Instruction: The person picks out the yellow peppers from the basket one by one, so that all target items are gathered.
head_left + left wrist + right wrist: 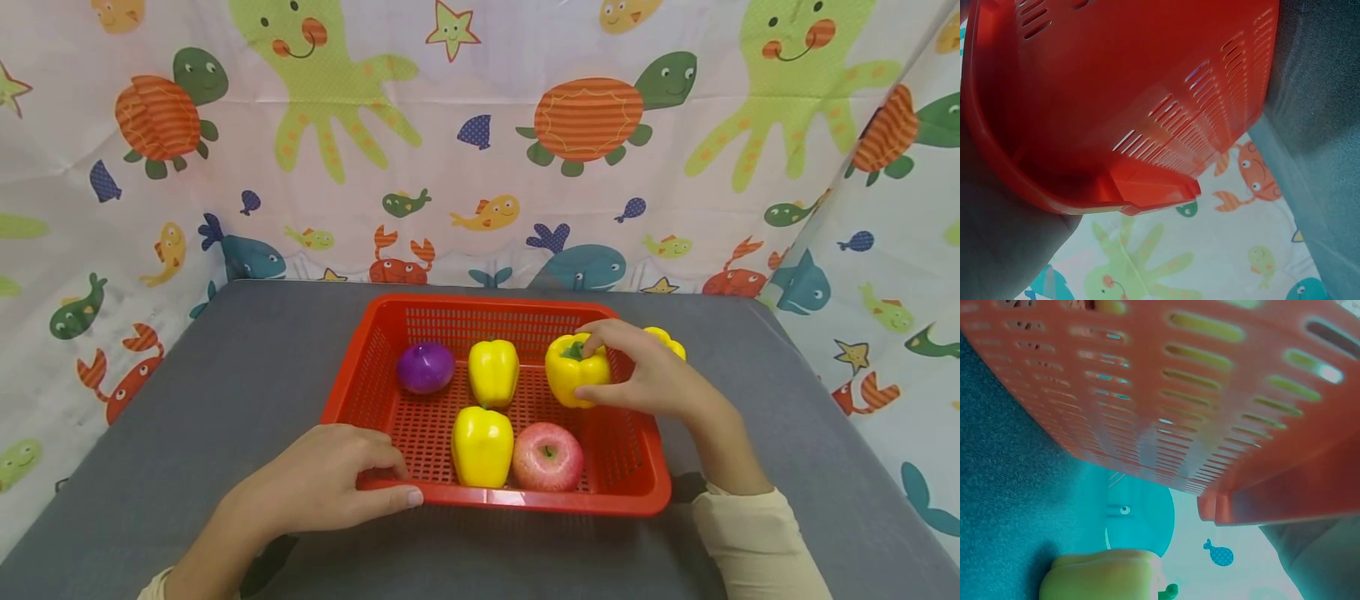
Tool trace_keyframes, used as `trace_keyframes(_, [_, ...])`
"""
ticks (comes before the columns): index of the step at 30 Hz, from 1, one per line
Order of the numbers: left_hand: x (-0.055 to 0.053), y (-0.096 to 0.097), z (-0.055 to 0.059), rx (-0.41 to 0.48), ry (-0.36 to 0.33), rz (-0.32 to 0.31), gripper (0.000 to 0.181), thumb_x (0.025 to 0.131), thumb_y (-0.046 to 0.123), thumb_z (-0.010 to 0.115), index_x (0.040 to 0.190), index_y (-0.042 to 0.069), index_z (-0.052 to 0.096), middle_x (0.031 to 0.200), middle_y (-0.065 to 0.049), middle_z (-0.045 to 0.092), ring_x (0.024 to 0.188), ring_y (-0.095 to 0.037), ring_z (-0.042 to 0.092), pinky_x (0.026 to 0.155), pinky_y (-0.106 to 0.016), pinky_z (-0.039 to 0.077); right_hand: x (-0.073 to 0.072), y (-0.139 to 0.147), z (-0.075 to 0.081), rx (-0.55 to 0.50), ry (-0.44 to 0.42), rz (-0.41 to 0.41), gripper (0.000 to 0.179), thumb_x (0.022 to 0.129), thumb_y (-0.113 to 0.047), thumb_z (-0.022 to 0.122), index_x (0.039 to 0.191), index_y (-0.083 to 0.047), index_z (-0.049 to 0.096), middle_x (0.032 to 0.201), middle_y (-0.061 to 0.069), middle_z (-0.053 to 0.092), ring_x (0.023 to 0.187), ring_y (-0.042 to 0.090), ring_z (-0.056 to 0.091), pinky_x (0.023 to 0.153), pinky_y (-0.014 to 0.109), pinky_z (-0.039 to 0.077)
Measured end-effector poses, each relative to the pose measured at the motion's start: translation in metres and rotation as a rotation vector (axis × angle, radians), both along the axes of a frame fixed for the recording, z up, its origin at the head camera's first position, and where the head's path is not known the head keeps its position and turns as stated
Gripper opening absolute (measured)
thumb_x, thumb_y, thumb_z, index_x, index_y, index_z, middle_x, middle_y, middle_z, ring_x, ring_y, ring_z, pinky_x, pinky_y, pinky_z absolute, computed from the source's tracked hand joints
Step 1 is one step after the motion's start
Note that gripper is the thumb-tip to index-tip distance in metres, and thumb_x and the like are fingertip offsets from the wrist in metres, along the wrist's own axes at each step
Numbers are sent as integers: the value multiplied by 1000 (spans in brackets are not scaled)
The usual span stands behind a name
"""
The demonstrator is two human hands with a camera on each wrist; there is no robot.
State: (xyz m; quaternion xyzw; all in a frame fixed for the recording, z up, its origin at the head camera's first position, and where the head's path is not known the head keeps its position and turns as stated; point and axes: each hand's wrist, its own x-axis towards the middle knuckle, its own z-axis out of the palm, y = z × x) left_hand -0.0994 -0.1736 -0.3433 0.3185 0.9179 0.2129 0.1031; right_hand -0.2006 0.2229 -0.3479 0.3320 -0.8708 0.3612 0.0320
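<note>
A red plastic basket [540, 500] stands on the grey table. At its front left corner my left hand [322, 479] grips the rim, thumb outside and fingers over the inner side. My right hand [645, 367] reaches over the right rim and holds a yellow bell pepper [562, 377] between thumb and fingers, its green stem facing up. Inside the basket lie two more yellow peppers, one at the back [493, 373] and one in front [482, 450]. A pink apple [547, 457] touches or nearly meets the front pepper, and a purple onion [426, 367] sits at the back left.
Another yellow bell pepper [1100, 578] lies on the table outside the basket's right side, mostly behind my right hand in the head view. A curtain [435, 150] printed with sea animals hangs at the back and both sides of the grey table [270, 358].
</note>
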Motion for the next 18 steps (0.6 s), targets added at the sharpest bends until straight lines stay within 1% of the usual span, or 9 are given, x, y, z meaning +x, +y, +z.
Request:
trace_keyframes(5, [0,0,0,4,1,-1,34,89,60,64,95,29,75,84,24,62,65,2,53,63,-23,50,0,3,3,-23,38,-15,43,74,-15,90,102,-20,57,124,0,62,115,20,56,82,41,56])
trace_keyframes(9, [0,0,0,4,-5,0,34,89,60,64,95,29,75,83,25,61,64,2,53,63,-23,50,1,7,7,-25,74,-47,43,74,-14,89,102,-19,57,123,1,61,113,21,56,82,40,56])
trace_keyframes(14, [-1,0,0,2,-14,2,34,89,60,64,96,29,75,84,25,62,65,2,53,63,-23,50,3,11,9,-36,68,-84,40,75,-13,88,101,-19,58,128,3,60,115,24,55,79,41,56])
trace_keyframes(18, [-1,0,1,3,-23,2,33,89,60,64,96,30,75,84,25,62,65,2,54,64,-23,50,4,12,10,-39,58,-83,39,76,-13,88,101,-18,58,131,5,59,115,24,56,79,40,57])
